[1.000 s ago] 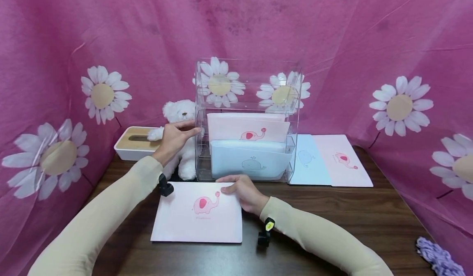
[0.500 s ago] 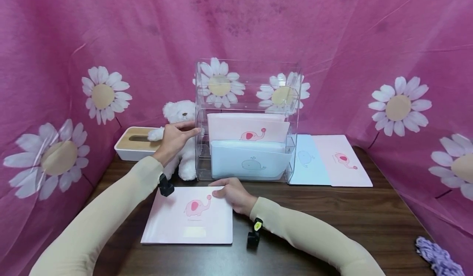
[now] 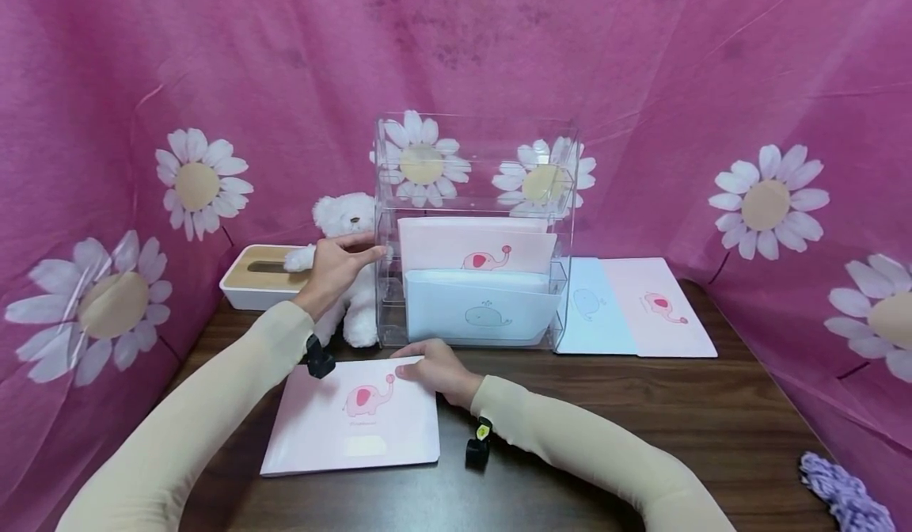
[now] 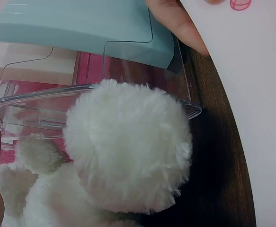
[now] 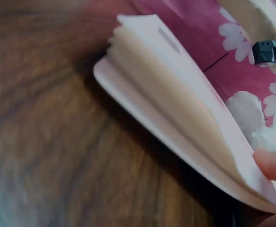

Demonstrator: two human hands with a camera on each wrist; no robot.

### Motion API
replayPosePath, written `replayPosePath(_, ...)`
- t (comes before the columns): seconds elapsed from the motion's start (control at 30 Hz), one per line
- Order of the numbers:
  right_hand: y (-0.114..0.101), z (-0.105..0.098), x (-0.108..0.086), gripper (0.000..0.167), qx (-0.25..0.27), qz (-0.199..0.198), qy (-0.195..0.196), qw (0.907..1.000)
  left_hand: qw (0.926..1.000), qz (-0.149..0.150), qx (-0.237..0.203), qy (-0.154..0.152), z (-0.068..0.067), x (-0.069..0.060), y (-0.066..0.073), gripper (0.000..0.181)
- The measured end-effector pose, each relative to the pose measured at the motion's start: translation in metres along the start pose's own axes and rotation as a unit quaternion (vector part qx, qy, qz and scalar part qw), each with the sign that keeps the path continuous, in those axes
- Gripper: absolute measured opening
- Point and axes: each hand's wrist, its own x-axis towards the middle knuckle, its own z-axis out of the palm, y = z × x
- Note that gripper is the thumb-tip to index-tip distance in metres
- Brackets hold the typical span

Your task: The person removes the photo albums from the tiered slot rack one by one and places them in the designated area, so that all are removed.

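Observation:
My right hand (image 3: 435,370) pinches the far right corner of a pink folder (image 3: 321,429) with an elephant print, low over the table front. In the right wrist view several layers show between the folder's covers (image 5: 175,118), slightly parted. My left hand (image 3: 338,271) touches the left side of a clear acrylic rack (image 3: 473,203) with its fingers extended. Standing in the rack's lower slots are a pink elephant folder (image 3: 442,243) and, in front, a light blue whale folder (image 3: 435,310). A white plush bear (image 3: 359,318) sits beside the rack, partly behind my left hand.
At the back left is a white box with a wooden lid (image 3: 264,279). A blue folder (image 3: 594,318) and another pink folder (image 3: 666,310) lie overlapped right of the rack. A purple knitted item (image 3: 844,492) lies at the right edge. Pink flowered cloth surrounds the table.
My right hand has moved left and slightly toward me with the pink folder, whose near edge has turned a little. My left hand stays at the rack's side.

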Motion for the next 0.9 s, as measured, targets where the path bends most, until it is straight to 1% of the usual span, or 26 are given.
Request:
replayPosePath(0.1,-0.0016,-0.0018,0.0017,0.021,-0.065,-0.012,0.005,0.9978,1.0000,-0.002,0.002,-0.001,0.0004,0.0002,0.0007,0.047)
replayPosePath(0.23,-0.0041,-0.0048,0.0018,0.019,-0.152,-0.025,0.011,0.9880,1.0000,-0.002,0.001,-0.003,0.0010,0.0005,0.0009,0.047)
replayPosePath(0.3,-0.0045,-0.0059,0.0018,0.019,-0.173,-0.033,0.012,0.9842,1.0000,-0.003,-0.001,-0.003,0.0011,0.0002,0.0007,0.047)
replayPosePath(0.37,-0.0040,-0.0067,0.0015,0.019,-0.158,-0.035,0.012,0.9868,1.0000,-0.003,-0.003,-0.001,0.0012,-0.0001,0.0003,0.047)
replayPosePath(0.47,-0.0020,-0.0071,0.0012,0.020,-0.109,-0.034,0.016,0.9933,1.0000,-0.003,-0.003,0.001,0.0013,-0.0007,-0.0008,0.047)
replayPosePath(0.53,-0.0011,-0.0070,0.0006,0.020,-0.079,-0.034,0.021,0.9961,1.0000,0.000,-0.007,0.001,0.0016,-0.0008,-0.0017,0.047)
replayPosePath(0.57,-0.0005,-0.0068,0.0005,0.020,-0.073,-0.034,0.022,0.9965,1.0000,0.001,-0.007,0.001,0.0016,-0.0008,-0.0021,0.047)
replayPosePath(0.67,-0.0001,-0.0064,0.0001,0.020,-0.079,-0.039,0.030,0.9956,0.9999,0.005,-0.012,0.000,0.0020,-0.0005,-0.0029,0.046)
replayPosePath(0.77,-0.0007,-0.0063,0.0000,0.021,-0.089,-0.037,0.035,0.9948,1.0000,0.002,-0.008,0.001,0.0013,-0.0003,-0.0026,0.046)
replayPosePath(0.9,-0.0029,-0.0071,-0.0007,0.021,-0.116,-0.044,0.034,0.9917,1.0000,-0.004,-0.007,0.005,0.0004,0.0001,-0.0017,0.045)
